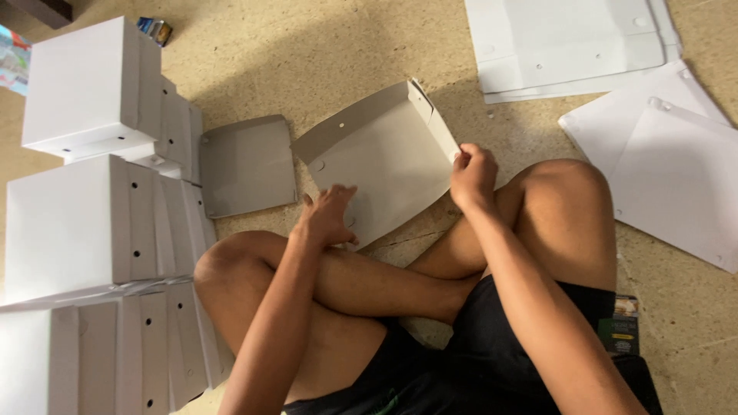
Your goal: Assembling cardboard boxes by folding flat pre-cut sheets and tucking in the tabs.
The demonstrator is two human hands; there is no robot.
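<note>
Crossed bare legs (pixel 400 277) fill the view closest to me. Beyond them I see the grey-white flat cardboard box blank (pixel 377 157) on the beige floor (pixel 307 54), one side flap raised. My left hand (pixel 327 217) presses flat and spread on its near edge; my right hand (pixel 473 175) pinches the right flap. Folded white boxes (pixel 77 223) stack along the left, so much looks finished; unfolded white sheets (pixel 661 161) wait on the right. A loose grey panel (pixel 247 165) lies just beside the blank.

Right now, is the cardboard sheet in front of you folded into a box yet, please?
Partly folded: the cardboard sheet lies open, one side flap raised by the right hand, left hand pressing it down.
</note>
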